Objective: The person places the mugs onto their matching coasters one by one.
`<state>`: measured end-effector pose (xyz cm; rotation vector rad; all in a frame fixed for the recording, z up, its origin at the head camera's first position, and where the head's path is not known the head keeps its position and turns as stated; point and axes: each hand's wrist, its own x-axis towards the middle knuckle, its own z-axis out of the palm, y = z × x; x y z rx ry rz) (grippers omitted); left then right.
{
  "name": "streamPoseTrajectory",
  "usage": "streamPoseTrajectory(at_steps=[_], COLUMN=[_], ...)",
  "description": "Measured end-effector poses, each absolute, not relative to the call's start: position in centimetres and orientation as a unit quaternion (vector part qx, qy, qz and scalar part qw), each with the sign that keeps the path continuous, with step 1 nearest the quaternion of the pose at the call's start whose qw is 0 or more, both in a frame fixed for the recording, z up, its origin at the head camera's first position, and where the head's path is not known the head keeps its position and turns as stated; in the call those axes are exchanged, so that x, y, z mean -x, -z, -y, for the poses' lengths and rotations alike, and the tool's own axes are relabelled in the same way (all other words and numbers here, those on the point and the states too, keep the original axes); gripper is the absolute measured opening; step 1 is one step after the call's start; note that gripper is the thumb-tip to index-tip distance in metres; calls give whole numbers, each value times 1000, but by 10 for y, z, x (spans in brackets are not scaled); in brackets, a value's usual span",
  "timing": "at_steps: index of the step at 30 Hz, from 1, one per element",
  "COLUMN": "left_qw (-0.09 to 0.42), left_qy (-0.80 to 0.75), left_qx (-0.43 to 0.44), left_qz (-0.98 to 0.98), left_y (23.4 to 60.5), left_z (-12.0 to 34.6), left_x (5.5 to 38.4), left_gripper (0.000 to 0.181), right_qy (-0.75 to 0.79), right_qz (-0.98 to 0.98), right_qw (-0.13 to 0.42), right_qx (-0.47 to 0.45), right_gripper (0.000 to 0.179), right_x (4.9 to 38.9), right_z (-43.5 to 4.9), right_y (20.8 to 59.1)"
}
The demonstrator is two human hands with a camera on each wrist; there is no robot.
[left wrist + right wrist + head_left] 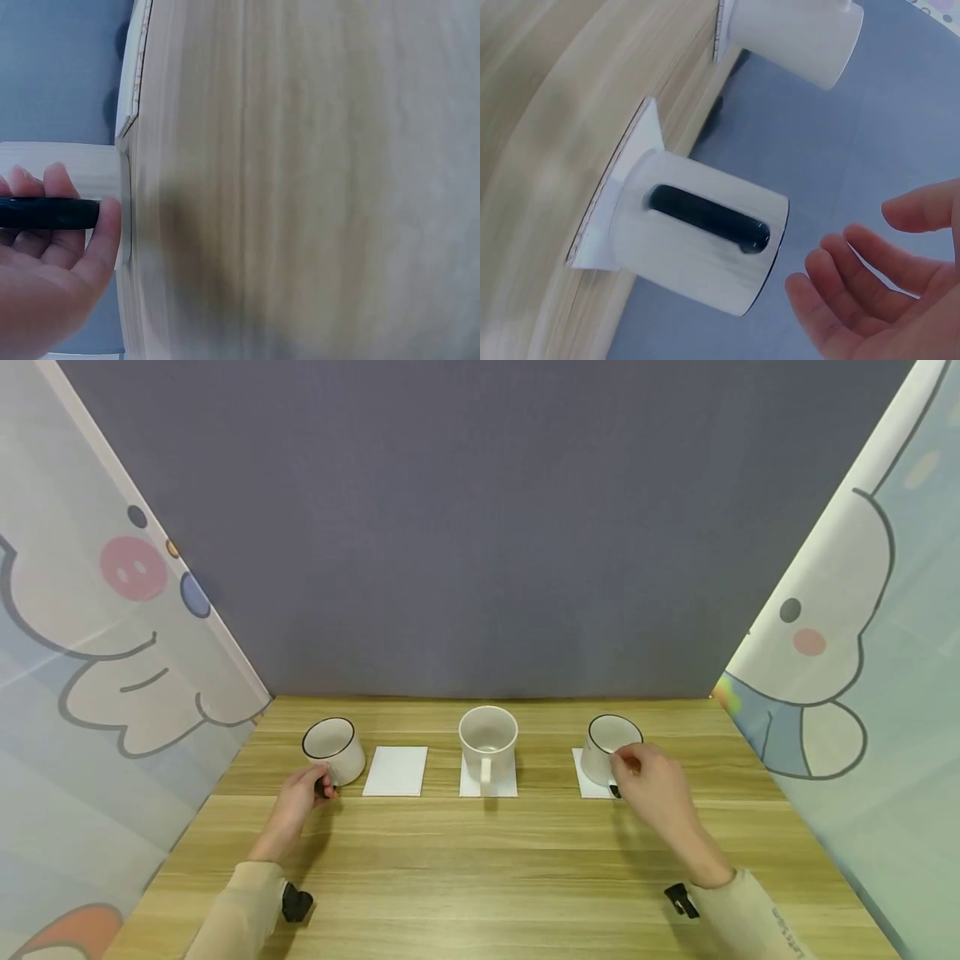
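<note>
My left hand (pixel 296 802) grips the black handle (pixel 52 213) of a white mug with a dark rim (pixel 347 767). That mug stands on the wood at the left, beside a white square coaster (pixel 395 772). Over at the right, a matching mug (pixel 597 766) stands upright on its own coaster (pixel 600 244), black handle (pixel 709 217) facing me. My right hand (pixel 660 785) hovers by this mug's rim; the right wrist view shows a gap between them, the fingers loosely bent and holding nothing.
Between the two sits an all-white mug (pixel 488 746) on a coaster (pixel 508 787), its handle toward me. A grey panel (pixel 487 527) rises behind the wooden table (pixel 480 877). Curtains printed with cartoon animals flank both sides.
</note>
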<state>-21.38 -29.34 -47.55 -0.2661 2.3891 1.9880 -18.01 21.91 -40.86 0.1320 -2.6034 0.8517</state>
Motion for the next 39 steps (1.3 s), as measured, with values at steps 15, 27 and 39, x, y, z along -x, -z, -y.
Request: streamPoseTrajectory(at_steps=[15,27,39], left_qw=[34,23,11], left_qy=[-651,-654,-659], left_qx=[78,74,68], left_qz=[-754,-752,-749], left_y=[472,474,473], left_z=[295,297,297], left_x=[211,212,210], left_gripper=[32,31,31], right_qy=[-329,-352,-383], right_qz=[875,827,779], right_qw=[291,332,365], right_qx=[-206,-285,-336], right_gripper=[8,12,16], right_x=[183,191,201], right_z=[-191,-169,-145], right_y=[415,406,397])
